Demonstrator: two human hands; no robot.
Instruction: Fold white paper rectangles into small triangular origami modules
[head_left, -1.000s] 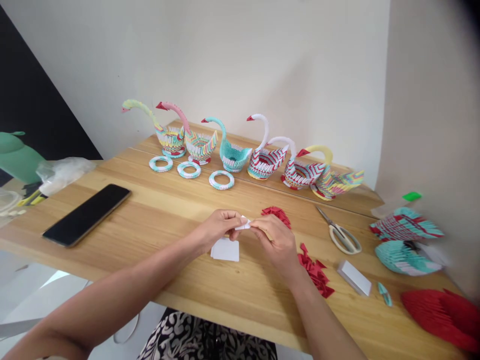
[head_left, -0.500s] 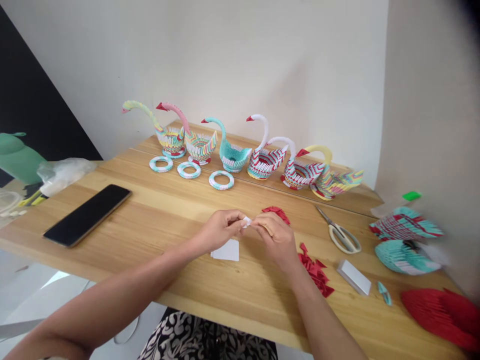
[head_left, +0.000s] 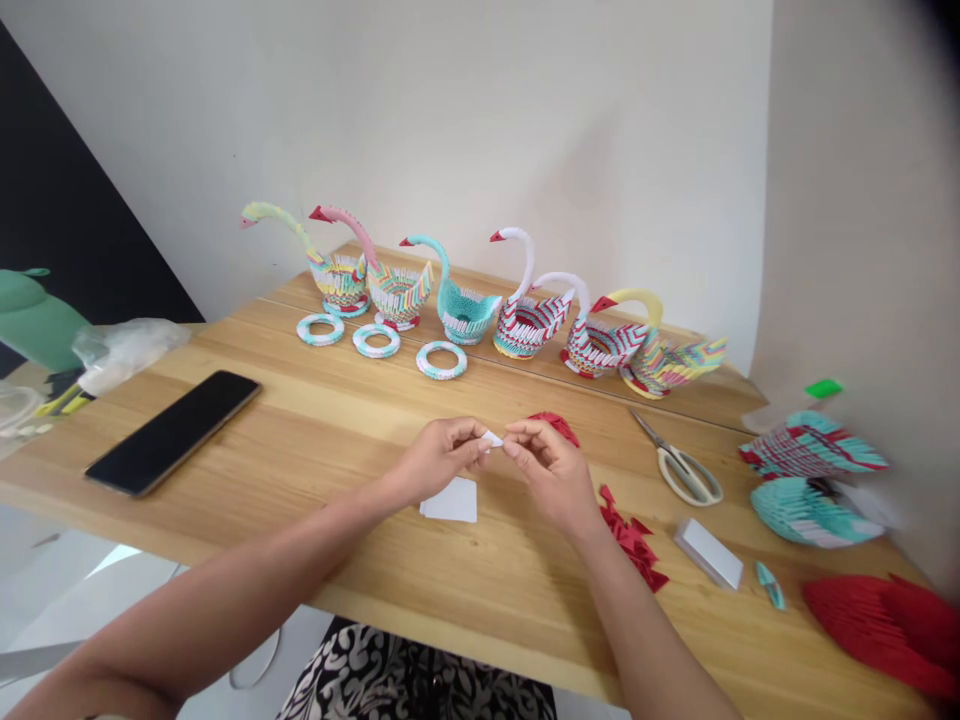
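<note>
Between my two hands is a small folded piece of white paper. My left hand pinches its left side between thumb and fingers. On the other side, the thumb and forefinger of my right hand close on its pointed right end. Below my left hand lies a short stack of white paper sheets on the wooden table. A pile of folded red paper triangles sits beside my right forearm, and a red paper pile shows partly behind my right hand.
Several paper swans stand along the back, with paper rings before them. A phone lies left. Scissors, a white paper block and a red folded-paper bundle are at right.
My right hand has turned and its fingers have opened out a little around the paper's tip. The left hand keeps its pinch in nearly the same place.
</note>
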